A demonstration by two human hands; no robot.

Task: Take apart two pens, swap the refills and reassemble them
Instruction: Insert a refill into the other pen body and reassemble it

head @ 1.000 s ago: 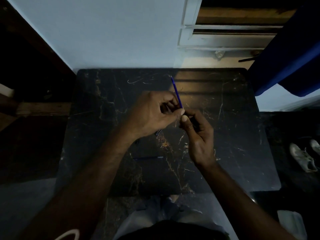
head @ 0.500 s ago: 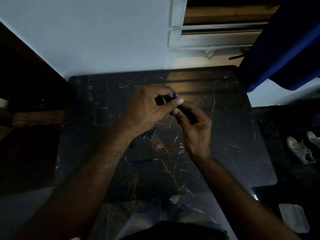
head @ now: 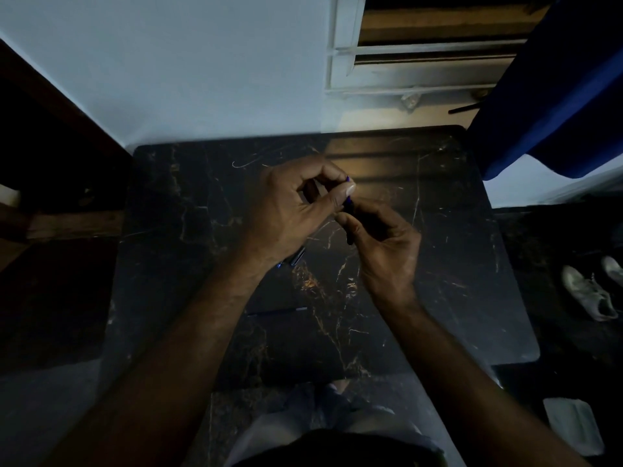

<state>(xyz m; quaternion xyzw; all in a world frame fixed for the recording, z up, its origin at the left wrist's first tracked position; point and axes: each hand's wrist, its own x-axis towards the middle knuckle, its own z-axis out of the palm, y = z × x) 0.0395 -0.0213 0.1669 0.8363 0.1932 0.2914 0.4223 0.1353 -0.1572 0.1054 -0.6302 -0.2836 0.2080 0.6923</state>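
Dark marble table (head: 438,264), dim room; pens apart.
Left hand (head: 290,210) pinches refill (head: 347,179) into barrel (head: 349,227) held by right hand (head: 387,244); parts (head: 298,256) at 6 o'clock unassembled.

A dark marble table (head: 438,264) stood against a pale wall (head: 202,62). At two o'clock hung a blue curtain (head: 556,96); at three o'clock lay white shoes (head: 588,291).

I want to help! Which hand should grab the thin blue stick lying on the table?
Probably the left hand: the loose refill lies beneath the left forearm, on that side of the table. The right hand grips the pen barrel.
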